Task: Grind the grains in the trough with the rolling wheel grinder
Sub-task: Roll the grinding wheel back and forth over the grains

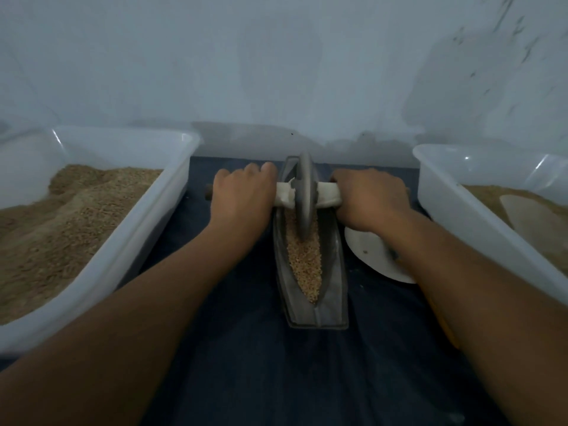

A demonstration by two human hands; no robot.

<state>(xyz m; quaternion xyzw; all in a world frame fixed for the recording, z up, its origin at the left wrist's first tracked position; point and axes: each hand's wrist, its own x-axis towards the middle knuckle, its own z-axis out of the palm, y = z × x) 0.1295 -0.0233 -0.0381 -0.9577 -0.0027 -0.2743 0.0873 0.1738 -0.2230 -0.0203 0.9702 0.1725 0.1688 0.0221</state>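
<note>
Wheel (305,198) stood in trough (333,290) on grains (305,259) | left hand (242,198), right hand (370,198) gripped axle (327,196) either side

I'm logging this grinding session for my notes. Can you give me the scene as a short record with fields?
trough: grey metal boat shape on dark cloth, lengthwise away from the person
grains: tan, lying in the trough's near half
wheel: grey disc, upright in the trough's far half
handle: cloth-wrapped bar through the wheel
left hand: grip on handle's left side
right hand: grip on handle's right side
left tub: holds tan grain
right tub: holds tan grain
plate: white, right of trough
</note>
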